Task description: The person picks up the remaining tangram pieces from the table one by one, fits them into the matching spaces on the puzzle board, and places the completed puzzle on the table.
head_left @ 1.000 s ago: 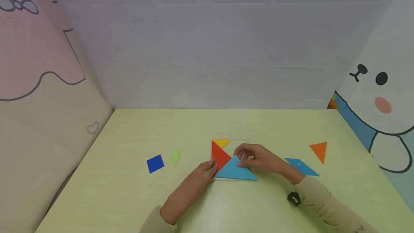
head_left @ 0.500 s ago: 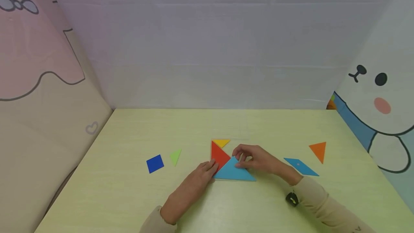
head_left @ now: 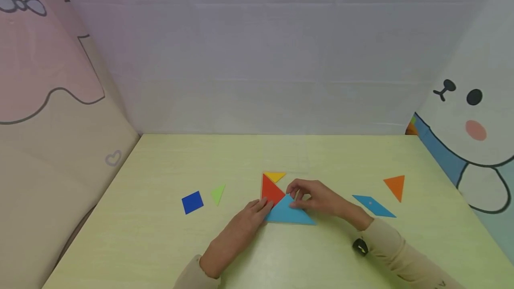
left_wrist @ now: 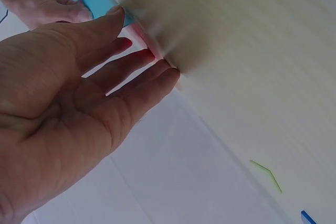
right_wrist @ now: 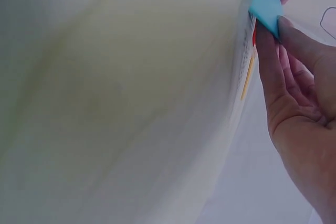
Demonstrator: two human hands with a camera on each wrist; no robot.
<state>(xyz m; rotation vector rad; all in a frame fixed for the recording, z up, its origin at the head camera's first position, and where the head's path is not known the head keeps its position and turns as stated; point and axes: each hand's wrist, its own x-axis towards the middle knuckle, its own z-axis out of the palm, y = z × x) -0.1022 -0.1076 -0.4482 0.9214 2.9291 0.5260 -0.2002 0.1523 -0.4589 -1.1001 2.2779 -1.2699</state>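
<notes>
A large light-blue triangle [head_left: 290, 212] lies in the middle of the table, against the lower edge of a large red triangle [head_left: 271, 191]. My right hand [head_left: 317, 196] pinches the blue triangle's upper right edge between thumb and fingers; the right wrist view shows the thumb on the blue triangle's [right_wrist: 268, 6] face. My left hand [head_left: 241, 229] rests its extended fingertips on the red triangle's lower left part, beside the blue triangle's left corner. That corner is partly hidden by the fingers. A small yellow triangle [head_left: 275, 176] touches the red triangle's top.
To the left lie a dark-blue square [head_left: 192, 202] and a small green triangle [head_left: 218, 194]. At the right are a blue parallelogram [head_left: 374, 206], close to my right forearm, and an orange triangle [head_left: 396, 187]. A pale curtain [head_left: 257, 57] hangs behind the table [head_left: 160, 253].
The light-blue triangle has slid slightly left, and my right hand has shifted left with it. My left hand has stayed nearly in place.
</notes>
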